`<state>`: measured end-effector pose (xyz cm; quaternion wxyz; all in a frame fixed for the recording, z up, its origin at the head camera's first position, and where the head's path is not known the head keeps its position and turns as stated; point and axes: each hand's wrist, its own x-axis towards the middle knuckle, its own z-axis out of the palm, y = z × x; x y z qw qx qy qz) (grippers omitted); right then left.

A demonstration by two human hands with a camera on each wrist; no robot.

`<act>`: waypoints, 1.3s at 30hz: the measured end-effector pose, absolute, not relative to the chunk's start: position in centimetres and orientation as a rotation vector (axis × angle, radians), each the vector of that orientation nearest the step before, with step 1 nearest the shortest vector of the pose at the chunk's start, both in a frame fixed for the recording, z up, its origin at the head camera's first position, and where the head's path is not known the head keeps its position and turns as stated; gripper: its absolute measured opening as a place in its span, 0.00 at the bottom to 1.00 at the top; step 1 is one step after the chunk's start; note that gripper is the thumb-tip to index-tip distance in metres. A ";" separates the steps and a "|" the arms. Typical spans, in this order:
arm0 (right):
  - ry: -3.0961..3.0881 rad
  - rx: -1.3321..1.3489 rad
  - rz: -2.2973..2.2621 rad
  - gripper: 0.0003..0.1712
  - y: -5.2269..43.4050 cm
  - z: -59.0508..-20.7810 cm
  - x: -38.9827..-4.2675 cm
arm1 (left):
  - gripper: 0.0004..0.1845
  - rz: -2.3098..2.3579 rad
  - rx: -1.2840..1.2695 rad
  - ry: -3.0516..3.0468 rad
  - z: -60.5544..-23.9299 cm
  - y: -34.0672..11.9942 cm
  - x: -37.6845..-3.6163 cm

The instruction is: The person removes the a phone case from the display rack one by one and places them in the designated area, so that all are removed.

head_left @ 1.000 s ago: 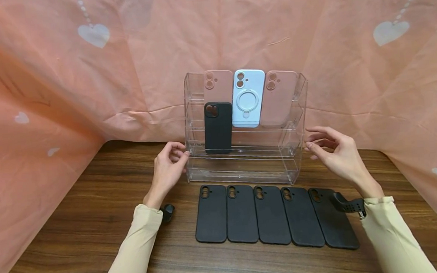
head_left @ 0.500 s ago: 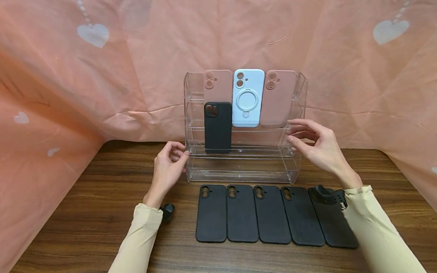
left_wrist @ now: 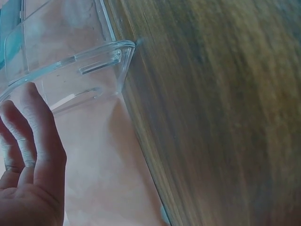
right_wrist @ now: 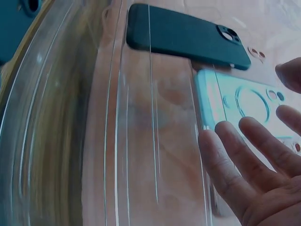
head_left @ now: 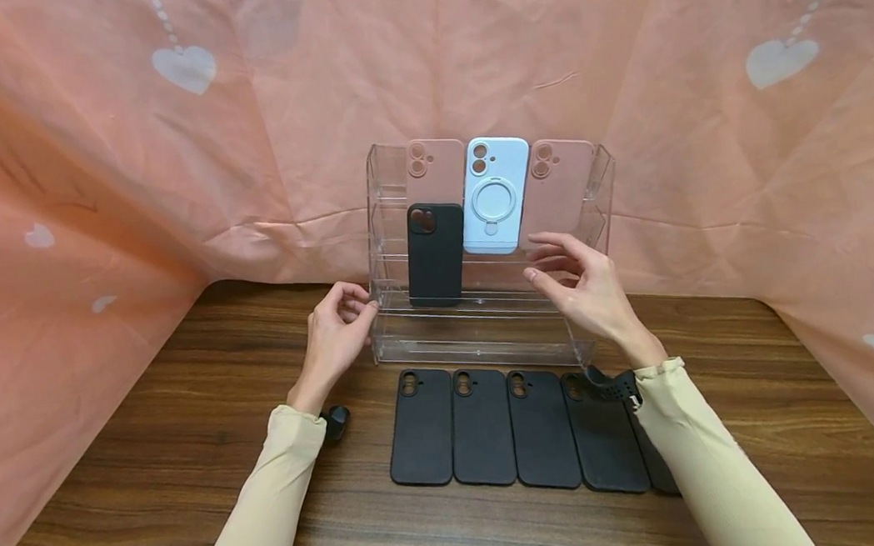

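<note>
A clear tiered acrylic display stand (head_left: 479, 353) stands at the back of the table. My left hand (head_left: 338, 329) is at its left side panel, fingertips at the edge. Relaxed and spread, my right hand (head_left: 584, 285) hovers before the stand's right half, holding nothing. On the top tier lean a pink phone case (head_left: 446, 168), a pale blue phone case (head_left: 486, 241) with a ring, and a second pink case (head_left: 563, 186), its lower part hidden by my right hand. A black phone case (head_left: 435, 265) is propped one tier lower on the left; the right wrist view shows it lying sideways (right_wrist: 183, 35).
Several black phone cases (head_left: 482, 429) lie side by side on the wooden table (head_left: 193, 455) in front of the stand. My right forearm covers part of the rightmost ones. Pink cloth (head_left: 305, 81) with white hearts hangs behind and at both sides.
My right hand has moved left from beside the stand's right side to in front of it, with its fingers still loose. The left hand and the phone cases have stayed in place.
</note>
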<state>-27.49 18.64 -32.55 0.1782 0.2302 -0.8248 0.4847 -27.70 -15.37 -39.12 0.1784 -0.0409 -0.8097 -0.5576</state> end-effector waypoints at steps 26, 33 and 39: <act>-2.254 0.651 1.642 0.30 13.3 -33.5 -29.9 | 0.07 -1.607 -0.116 -2.297 -39.2 -15.6 -27.9; -2.239 0.635 1.659 0.30 12.3 -33.9 -30.8 | 0.07 -1.613 -0.106 -2.299 -39.2 -15.6 -27.8; -2.251 0.600 1.643 0.32 11.5 -34.2 -31.2 | 0.08 -1.610 -0.109 -2.306 -39.2 -15.6 -27.8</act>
